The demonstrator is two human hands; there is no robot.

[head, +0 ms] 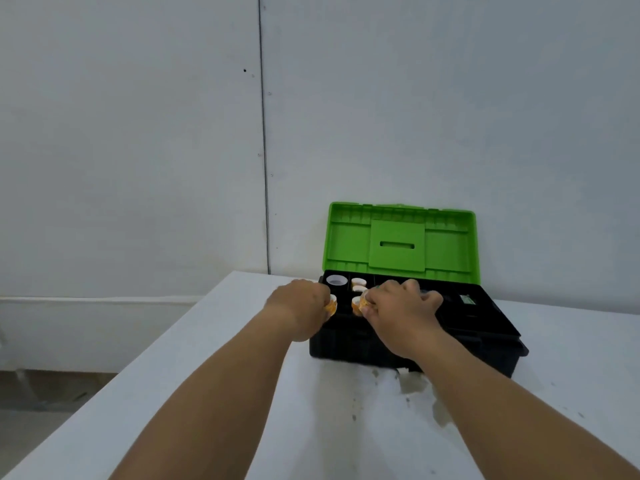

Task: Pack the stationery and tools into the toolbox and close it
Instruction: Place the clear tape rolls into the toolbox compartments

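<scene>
**benchrat:** what's on your feed right now?

**me:** Nearest the camera on my head view, two bare forearms reach out over the white worktop (pixel 214 393), which has some scuffed, stained patches near the box's front wall. The left hand (pixel 299 306) is curled closed around a small orange-and-white tape roll (pixel 331 304), right over the near-left corner of the black plastic toolbox (pixel 367 348). The right hand (pixel 403 311) is just beside it, thumb and fingers pinched on a second orange-and-white tape roll (pixel 357 305), the other fingers spread over the black tray.

**benchrat:** so where's the box sitting?

**me:** Toward the far edge of the worktop, back against the pale grey wall (pixel 138 133). Its bright green plastic lid (pixel 401 242) is flipped up, standing nearly upright behind the tray.

**benchrat:** anything already in there?

**me:** Yep. Far-left compartment has a white ring-shaped tape roll (pixel 336 280). The next compartment to the right holds two small pale rolls (pixel 359 285), one behind the other. Over on the right side of the tray there's a little green-and-white thing (pixel 465 299), too blurry for me to name. Can't tell if the held rolls are touching the tray floor or just over it.
</scene>
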